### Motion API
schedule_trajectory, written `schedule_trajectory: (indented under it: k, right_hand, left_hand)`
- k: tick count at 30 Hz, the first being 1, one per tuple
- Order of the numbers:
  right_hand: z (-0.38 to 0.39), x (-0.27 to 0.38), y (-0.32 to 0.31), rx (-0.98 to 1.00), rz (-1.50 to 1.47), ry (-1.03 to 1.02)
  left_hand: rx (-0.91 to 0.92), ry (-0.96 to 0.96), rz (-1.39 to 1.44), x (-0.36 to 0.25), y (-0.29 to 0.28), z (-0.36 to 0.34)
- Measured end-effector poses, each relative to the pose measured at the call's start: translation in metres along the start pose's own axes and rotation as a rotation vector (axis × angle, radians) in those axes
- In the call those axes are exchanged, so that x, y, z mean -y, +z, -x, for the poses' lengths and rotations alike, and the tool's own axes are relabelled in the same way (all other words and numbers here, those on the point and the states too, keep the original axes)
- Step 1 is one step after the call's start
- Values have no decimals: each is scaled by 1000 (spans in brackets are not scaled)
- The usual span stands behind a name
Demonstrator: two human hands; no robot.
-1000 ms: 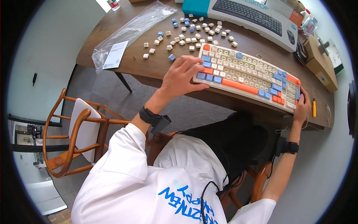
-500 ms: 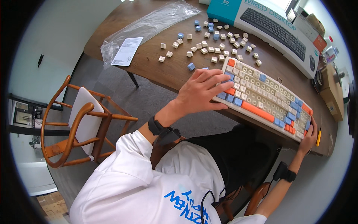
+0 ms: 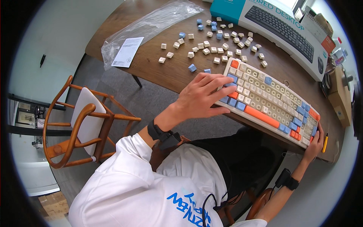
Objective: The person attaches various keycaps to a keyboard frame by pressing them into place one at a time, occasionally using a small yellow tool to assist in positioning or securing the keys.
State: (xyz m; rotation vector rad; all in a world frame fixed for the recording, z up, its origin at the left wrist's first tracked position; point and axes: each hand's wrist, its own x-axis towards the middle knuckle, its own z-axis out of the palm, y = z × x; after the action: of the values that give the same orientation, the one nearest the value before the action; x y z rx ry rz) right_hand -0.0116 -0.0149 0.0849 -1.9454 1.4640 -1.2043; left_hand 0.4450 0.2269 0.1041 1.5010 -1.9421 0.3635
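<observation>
A cream keyboard (image 3: 270, 101) with white, blue and orange keycaps lies slanted along the table's near edge. Several of its positions lack keycaps. At its left end is my left hand (image 3: 200, 95), fingers spread over the blue and orange keys, thumb at the front corner; it clasps that end. My right hand (image 3: 314, 145) grips the right end from the side, its fingertips partly hidden. Beyond the keyboard, loose white keycaps (image 3: 206, 51) are scattered over the wood, with a few blue keycaps (image 3: 192, 68) among them.
A clear plastic bag (image 3: 155, 20) and a white leaflet (image 3: 127, 52) lie at the left of the table (image 3: 166, 77). A keyboard box (image 3: 280, 30) stands at the back. Near the right edge are a yellow-handled screwdriver (image 3: 324, 143) and a cardboard box (image 3: 339, 94). A wooden chair (image 3: 90, 121) stands left.
The view has shifted slightly. Both hands keep almost the same places on the keyboard, and the loose keycaps look unmoved on the table.
</observation>
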Motion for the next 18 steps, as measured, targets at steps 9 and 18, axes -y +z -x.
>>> schedule_trajectory:
  k: [9,18]
  right_hand:
    - [4,9,3,-1,15,3]
    - [4,9,-2,-37,31,7]
  left_hand:
    - [-184,-368,-23,19,-44,8]
    - [66,-440,-96,24,-45,2]
